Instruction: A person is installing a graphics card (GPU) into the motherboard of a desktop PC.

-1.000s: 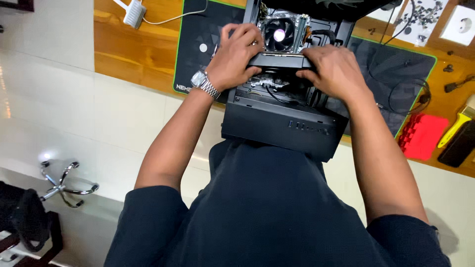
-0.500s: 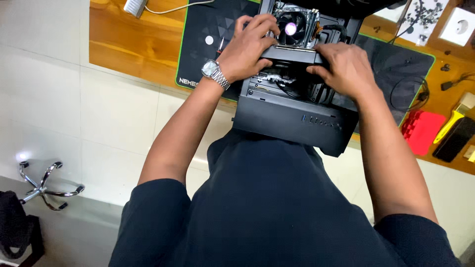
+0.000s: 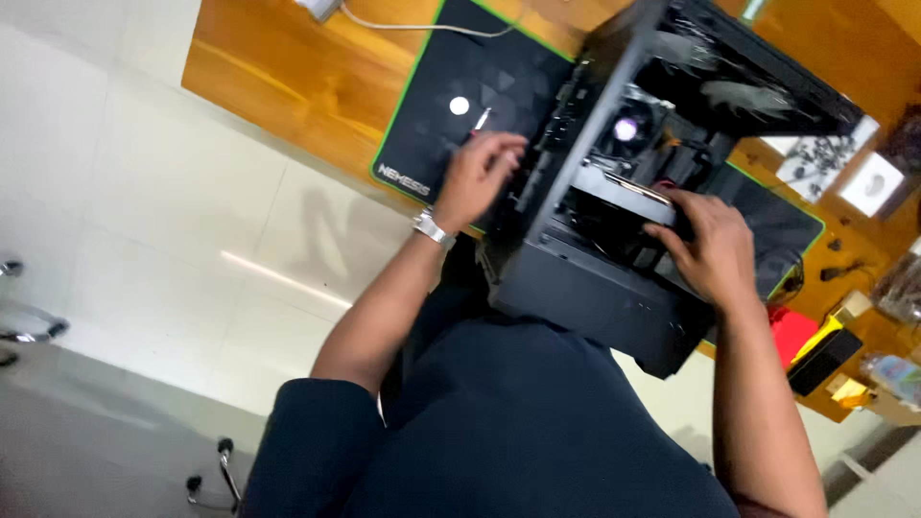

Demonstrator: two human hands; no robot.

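Left hand (image 3: 477, 177), fingers curled, steadies the computer case (image 3: 614, 240); right hand (image 3: 710, 245) grips the graphics card (image 3: 624, 189). Best pressed evenly, squarely.

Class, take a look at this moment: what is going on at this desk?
A person stands over an open black computer case that lies on a black desk mat on a wooden desk. The right hand presses on a component inside the case, near the cooler fan. The left hand rests at the case's outer edge, beside a small screwdriver on the mat.
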